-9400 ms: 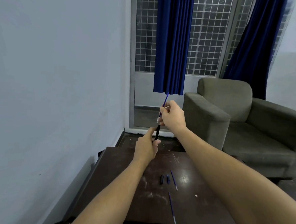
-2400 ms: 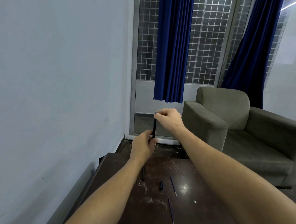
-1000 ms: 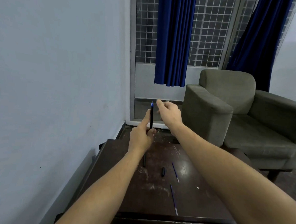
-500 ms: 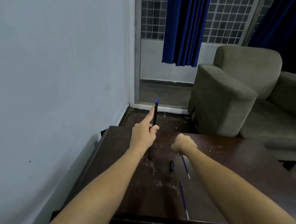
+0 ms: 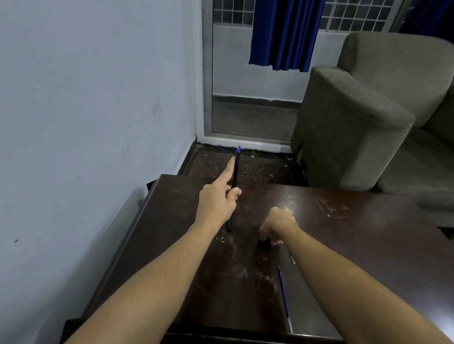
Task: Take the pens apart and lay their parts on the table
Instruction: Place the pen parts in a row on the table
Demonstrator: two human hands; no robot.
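A pale wall (image 5: 80, 98) and a grey armchair (image 5: 376, 114) flank the dark scuffed table (image 5: 360, 257). The left hand (image 5: 218, 200) pinches a black pen (image 5: 236, 169) upright above it; the right hand (image 5: 277, 224) is curled down at a small black cap (image 5: 264, 245) — contact unclear. A blue refill (image 5: 285, 298) lies near the table's front edge.

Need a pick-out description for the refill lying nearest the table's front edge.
Start at the dark wooden table and go to its near edge, between the two forearms. The blue ink refill lies there alone, thin and bare, its pale tip toward the edge. The black pen barrel in the left hand is thicker and held upright.
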